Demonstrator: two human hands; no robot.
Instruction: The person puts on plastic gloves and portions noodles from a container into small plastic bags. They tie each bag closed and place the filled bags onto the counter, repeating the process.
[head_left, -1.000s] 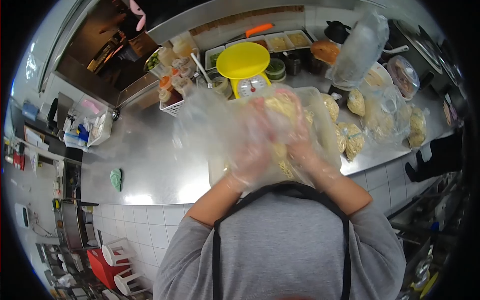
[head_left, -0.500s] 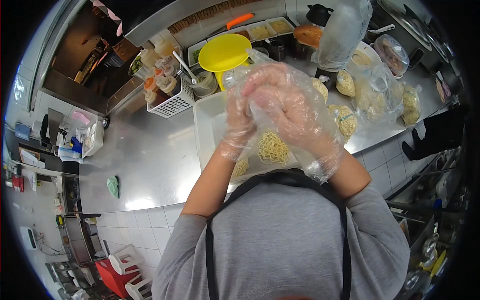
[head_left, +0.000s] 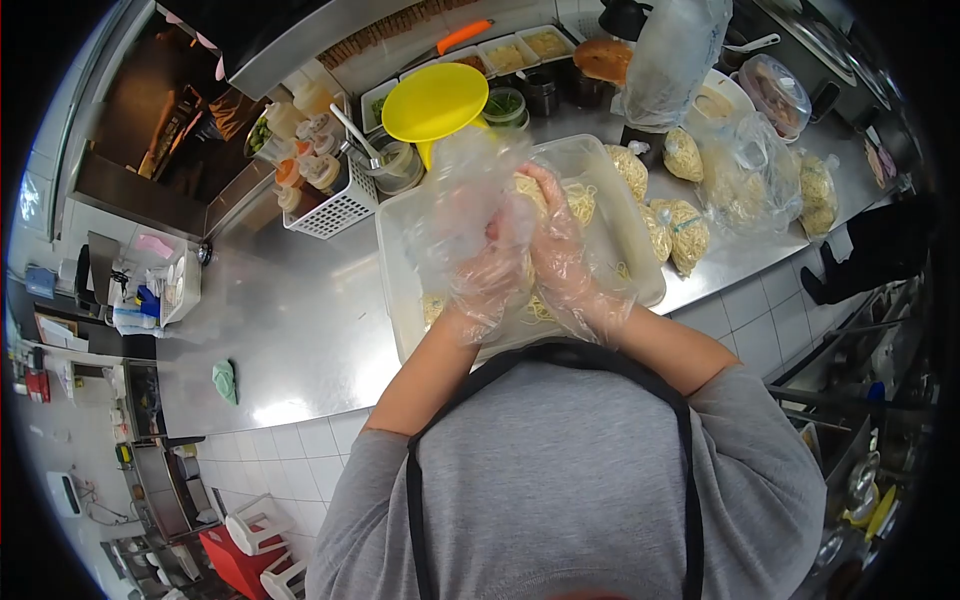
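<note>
Both my hands wear clear plastic gloves and are close together over a white plastic tub (head_left: 392, 285). My left hand (head_left: 488, 265) is closed on a clear plastic bag (head_left: 465, 165), blurred and spread above its fingers. Curved against the bag's right side is my right hand (head_left: 558, 235), its fingers bent around a clump of pale yellow noodles (head_left: 528, 188). The left fingers are partly hidden by the film. More noodles (head_left: 580, 203) lie in the tub beyond my right hand, with a few strands (head_left: 541, 311) under my wrists.
Several tied bags of noodles (head_left: 688, 238) stand right of the tub. A yellow bowl (head_left: 435, 103) and a white basket of bottles (head_left: 343, 208) are at the back left. A large clear bag (head_left: 745, 178) lies farther right. A green cloth (head_left: 225, 381) rests on the steel counter (head_left: 270, 320).
My hands have come apart from their clasp and moved slightly down and left. Noodles now show between them, and the bag has swung up and left over my left hand.
</note>
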